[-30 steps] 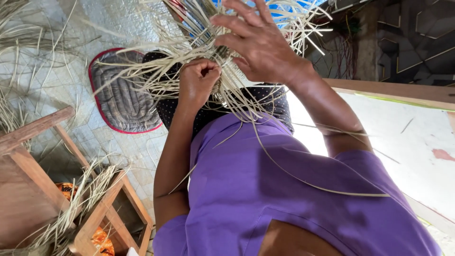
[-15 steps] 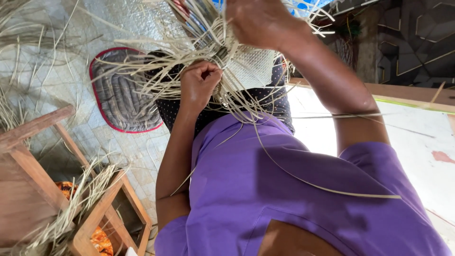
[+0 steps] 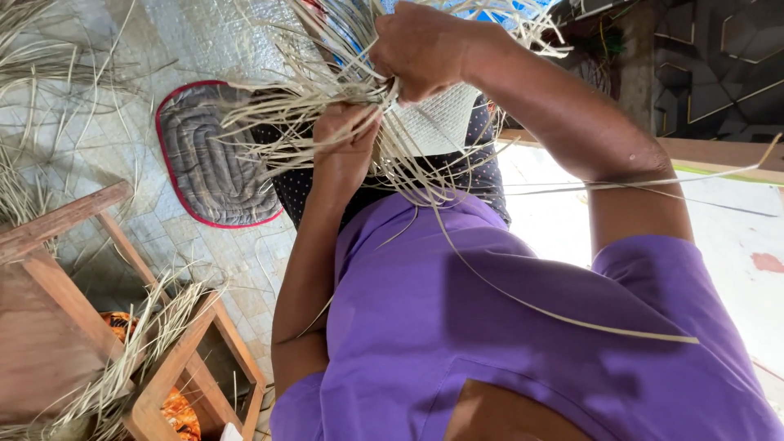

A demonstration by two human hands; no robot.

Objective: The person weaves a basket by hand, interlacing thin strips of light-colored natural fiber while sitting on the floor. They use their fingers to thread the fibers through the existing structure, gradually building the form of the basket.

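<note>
Purple shirt fills the near view, and above it I've got both hands buried in pale straw strips. What's changed: a moment back my right hand was spread wide with its fingers fanned over the bundle; now it has swung across and closed into a fist, clamped on a gathered sheaf of strips just above the left one. My left hand keeps its place below, fingers curled shut around the lower part of the same bundle, knuckles towards me. So the loose fan has been drawn together into one tighter hank between two fists, which I read as the weave being pulled snug. The strips are held in the air over my lap, right against the woven pale piece that shows just behind the hands. One long strip trails down across my chest towards the right sleeve.

Beyond that, lower left, a wooden stool frame stands on the floor with straw draped over it and something orange beneath. Further out a grey quilted mat with a red rim lies on the tiled floor, more straw scattered at the left edge. Far right, a dark patterned wall.
</note>
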